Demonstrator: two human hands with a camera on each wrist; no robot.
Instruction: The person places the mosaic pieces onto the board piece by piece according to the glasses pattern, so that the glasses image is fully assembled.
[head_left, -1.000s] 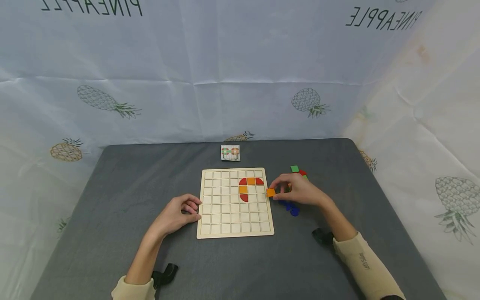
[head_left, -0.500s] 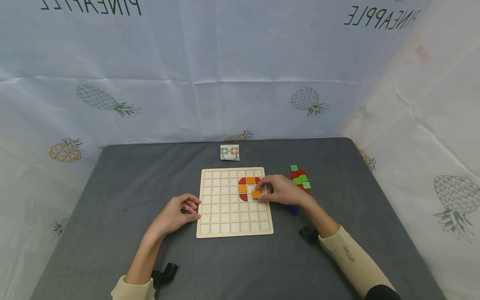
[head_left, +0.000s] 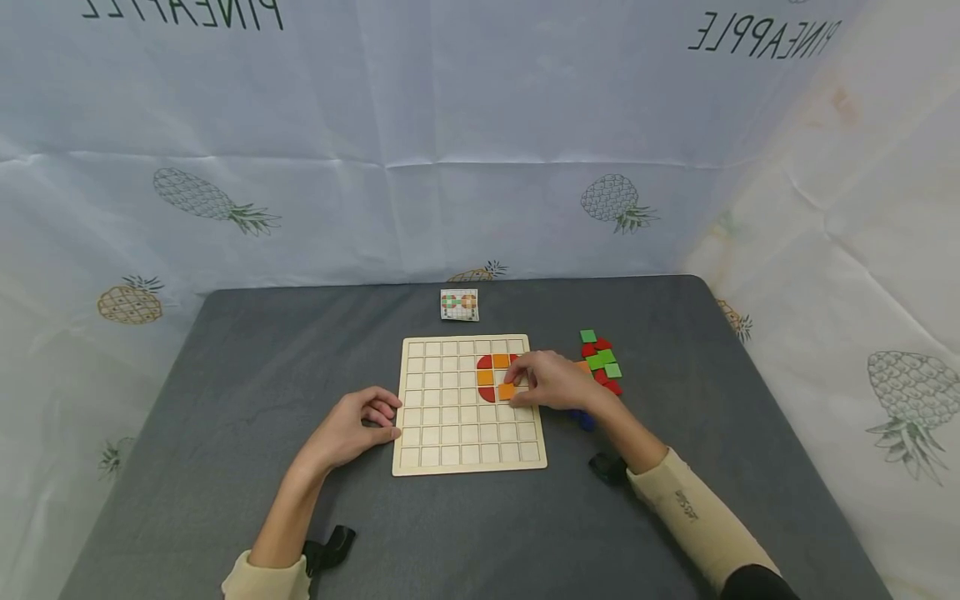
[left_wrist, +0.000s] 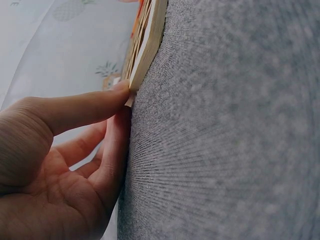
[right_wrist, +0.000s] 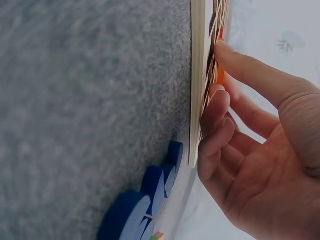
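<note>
While pinched, orange tile (head_left: 507, 390) sits at right grip (head_left: 551, 382) fingertips (over board (head_left: 442, 433)).

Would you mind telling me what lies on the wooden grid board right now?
On the wooden grid board: red pieces, orange squares, one pinched by the right hand, which covers some cells.

We see a dark grey felt-covered tabletop (head_left: 225, 375) bearing a pale wooden grid board (head_left: 469, 442) near its middle — flat, its squares mostly bare. Beyond the board's far edge lies a small pattern card (head_left: 459, 305). Right of the board sits a loose cluster of green and red tiles (head_left: 602, 360), with blue pieces (head_left: 584, 419) nearer us — the right wrist view shows them lying flat just beside the board's edge.
</note>
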